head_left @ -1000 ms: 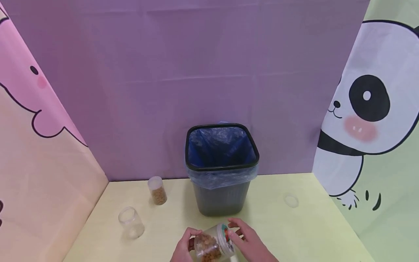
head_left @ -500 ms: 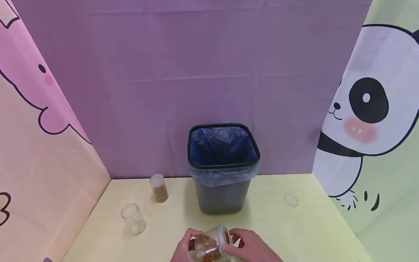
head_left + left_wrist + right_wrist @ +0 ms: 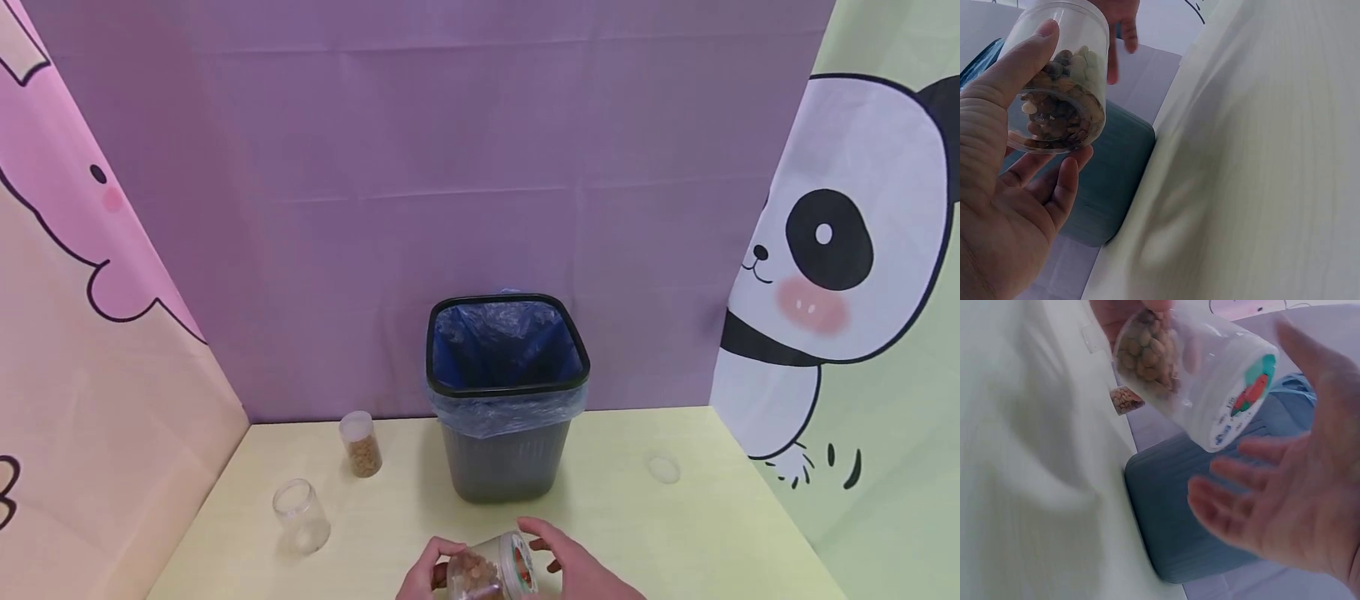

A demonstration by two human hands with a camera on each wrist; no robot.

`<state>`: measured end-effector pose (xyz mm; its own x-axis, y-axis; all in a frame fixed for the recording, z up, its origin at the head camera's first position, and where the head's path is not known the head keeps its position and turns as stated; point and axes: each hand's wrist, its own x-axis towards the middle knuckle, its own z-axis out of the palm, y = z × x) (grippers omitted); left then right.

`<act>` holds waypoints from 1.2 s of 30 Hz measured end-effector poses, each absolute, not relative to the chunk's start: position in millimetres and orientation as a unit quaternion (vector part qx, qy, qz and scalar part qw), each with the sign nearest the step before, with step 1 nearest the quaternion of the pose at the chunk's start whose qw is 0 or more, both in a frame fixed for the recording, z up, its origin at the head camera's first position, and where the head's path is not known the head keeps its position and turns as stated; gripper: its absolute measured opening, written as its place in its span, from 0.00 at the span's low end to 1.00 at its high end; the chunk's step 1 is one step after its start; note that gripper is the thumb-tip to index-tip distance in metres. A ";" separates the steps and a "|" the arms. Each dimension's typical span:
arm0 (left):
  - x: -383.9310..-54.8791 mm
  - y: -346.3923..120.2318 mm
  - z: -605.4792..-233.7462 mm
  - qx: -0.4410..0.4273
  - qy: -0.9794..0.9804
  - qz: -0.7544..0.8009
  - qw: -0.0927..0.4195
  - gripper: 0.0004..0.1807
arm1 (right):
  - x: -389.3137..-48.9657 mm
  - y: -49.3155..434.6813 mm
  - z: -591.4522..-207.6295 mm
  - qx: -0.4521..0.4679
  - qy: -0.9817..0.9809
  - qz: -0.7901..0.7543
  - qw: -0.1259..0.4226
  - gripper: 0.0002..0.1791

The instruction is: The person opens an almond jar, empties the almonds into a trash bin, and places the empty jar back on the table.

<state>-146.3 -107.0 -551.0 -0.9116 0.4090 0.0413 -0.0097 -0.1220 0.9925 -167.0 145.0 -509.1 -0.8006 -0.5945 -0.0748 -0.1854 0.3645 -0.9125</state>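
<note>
My left hand grips a clear plastic jar by its base end, thumb on one side and fingers on the other, as the left wrist view shows. The jar lies tilted on its side in the air, part filled with brown nuts. Its white screw lid, with a red and green printed label, points to the right. Around the lid my right hand is spread, with fingers and thumb apart from it in the right wrist view.
Behind the hands stands a grey bin with a black rim and blue liner. On the left are an uncapped clear jar and a smaller container of nuts. A clear ring-like disc lies on the table at right.
The right hand came onto the lid half a second ago and has since spread off it. The left hand keeps its grip on the jar. The head view has shifted slightly.
</note>
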 end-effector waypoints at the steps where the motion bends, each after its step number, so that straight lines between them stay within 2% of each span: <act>1: -147.4 -107.1 -551.6 0.162 0.645 0.734 0.139 0.32 | -166.3 144.3 -509.2 -0.232 0.814 -0.498 0.190 0.35; 4: -151.4 -107.9 -552.8 0.174 0.657 0.723 0.128 0.34 | -166.1 141.3 -509.5 -0.198 0.861 -0.442 0.154 0.27; 8: -157.8 -107.2 -552.2 0.196 0.662 0.716 0.105 0.37 | -168.5 137.4 -504.9 -0.176 0.895 -0.387 0.135 0.23; 10: -161.0 -106.0 -551.6 0.212 0.665 0.711 0.089 0.38 | -170.3 136.1 -500.8 -0.180 0.891 -0.397 0.127 0.23; 14: -165.6 -104.2 -550.7 0.215 0.664 0.710 0.090 0.37 | -174.1 136.2 -493.3 -0.207 0.861 -0.448 0.124 0.21; 17: -167.4 -104.0 -551.3 0.212 0.668 0.707 0.087 0.36 | -175.0 139.2 -491.1 -0.232 0.835 -0.480 0.135 0.24; 24: -165.3 -101.0 -555.2 0.210 0.670 0.708 0.072 0.37 | -171.9 147.6 -495.1 -0.305 0.810 -0.486 0.119 0.41; 28: -164.0 -101.9 -557.5 0.202 0.669 0.712 0.070 0.38 | -171.0 144.9 -496.3 -0.275 0.814 -0.495 0.130 0.40; 34: -165.6 -105.4 -557.3 0.177 0.678 0.710 0.069 0.39 | -173.4 133.9 -495.2 -0.166 0.901 -0.392 0.082 0.32; 36: -165.3 -106.1 -557.7 0.172 0.682 0.708 0.068 0.40 | -172.8 131.0 -494.3 -0.151 0.916 -0.362 0.082 0.30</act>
